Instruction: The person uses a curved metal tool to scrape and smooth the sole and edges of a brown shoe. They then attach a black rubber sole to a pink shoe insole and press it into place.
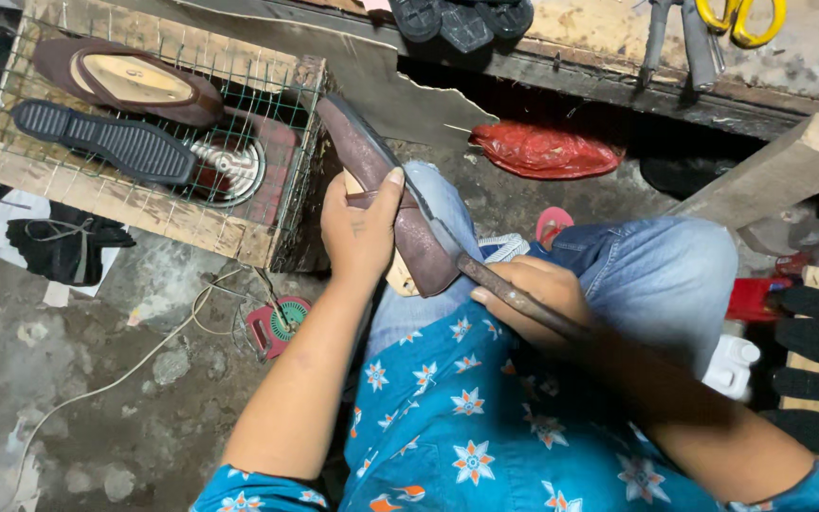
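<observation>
While the left hand (pixel 360 232) clamps the brown suede flat shoe (pixel 386 185) upright on the knee, the right hand's (pixel 528 299) grip wraps a rusty metal knife (pixel 471 267), blade on the upper. This looks like edge trimming; the next stroke wants the blade angled away from the left thumb just above it.

Pointed brown shoe upper (pixel 386 190): matt, suede-like nap. Long dark metal tool (pixel 500 284): dull, rusty-looking. Rough raw-wood crate (pixel 144 204) with thin wire mesh top. Black ribbed rubber sole (pixel 106 140): matt. Crumpled red plastic bag (pixel 544 150): glossy. Grey concrete floor (pixel 97 408): rough, stained.
</observation>
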{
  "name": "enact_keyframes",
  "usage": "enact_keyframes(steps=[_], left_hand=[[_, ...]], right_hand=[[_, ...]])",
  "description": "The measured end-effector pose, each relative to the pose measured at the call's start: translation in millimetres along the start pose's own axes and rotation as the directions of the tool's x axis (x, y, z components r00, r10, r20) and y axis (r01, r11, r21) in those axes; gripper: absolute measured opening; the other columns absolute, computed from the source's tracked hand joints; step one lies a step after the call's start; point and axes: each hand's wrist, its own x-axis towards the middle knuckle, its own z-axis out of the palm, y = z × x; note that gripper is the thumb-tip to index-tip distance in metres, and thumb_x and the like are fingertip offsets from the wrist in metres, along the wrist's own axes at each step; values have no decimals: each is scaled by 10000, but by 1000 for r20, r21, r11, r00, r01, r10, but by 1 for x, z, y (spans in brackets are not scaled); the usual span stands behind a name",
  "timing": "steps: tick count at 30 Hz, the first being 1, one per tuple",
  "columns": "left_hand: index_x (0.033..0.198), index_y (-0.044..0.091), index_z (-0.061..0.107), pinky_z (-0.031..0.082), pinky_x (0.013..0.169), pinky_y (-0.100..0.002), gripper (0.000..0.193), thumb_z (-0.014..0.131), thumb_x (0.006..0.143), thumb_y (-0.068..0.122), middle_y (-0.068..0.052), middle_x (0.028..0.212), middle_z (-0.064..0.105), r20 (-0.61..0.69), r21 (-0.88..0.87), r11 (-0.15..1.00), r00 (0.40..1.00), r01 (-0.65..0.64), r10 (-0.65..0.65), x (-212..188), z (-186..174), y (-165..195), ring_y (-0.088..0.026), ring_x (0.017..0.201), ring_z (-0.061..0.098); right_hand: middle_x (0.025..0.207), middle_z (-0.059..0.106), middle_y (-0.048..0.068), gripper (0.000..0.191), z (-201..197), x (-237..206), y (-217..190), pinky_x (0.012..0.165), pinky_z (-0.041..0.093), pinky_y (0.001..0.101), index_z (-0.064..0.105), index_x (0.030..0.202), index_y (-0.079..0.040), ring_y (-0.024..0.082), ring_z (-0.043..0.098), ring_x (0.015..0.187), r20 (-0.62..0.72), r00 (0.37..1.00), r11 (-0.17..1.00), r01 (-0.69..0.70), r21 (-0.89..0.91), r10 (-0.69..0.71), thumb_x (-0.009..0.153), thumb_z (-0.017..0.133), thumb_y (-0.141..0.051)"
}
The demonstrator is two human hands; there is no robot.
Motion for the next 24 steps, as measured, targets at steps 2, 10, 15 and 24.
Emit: enact_keyframes(steps=[2,10,15,24], left_hand=[[1110,53,704,562,854,-321,403,806,850,344,-69,1003,777,-20,49,998,999,-35,36,-2,3,3,-161,910,729],[1154,66,683,555,875,-348,467,812,813,357,-92,1027,779,-7,228,970,996,-82,86,-5,13,20,-220,956,750],[1167,72,676,557,880,-364,479,795,815,375,-103,1039,783,13,205,973,994,-109,109,-8,13,22,-254,964,761],[1175,75,680,549,876,-391,497,802,806,385,-127,1043,775,16,286,948,990,-140,141,-10,19,20,-293,984,743]], right_hand=[[938,717,133,203,5,1,4,754,545,404,708,1037,-19,315,687,862,-19,998,997,54,-59,-55,896,738,-162],[877,688,123,142,18,23,8,703,534,407,661,953,-44,328,674,804,-120,993,992,-32,-119,18,907,746,-148],[705,622,133,237,6,14,-4,596,489,450,674,857,-48,344,648,682,59,958,954,-272,-125,281,886,734,-276],[727,608,137,269,12,24,5,612,485,479,676,909,-41,355,625,694,116,957,934,-227,-274,267,930,696,-308]])
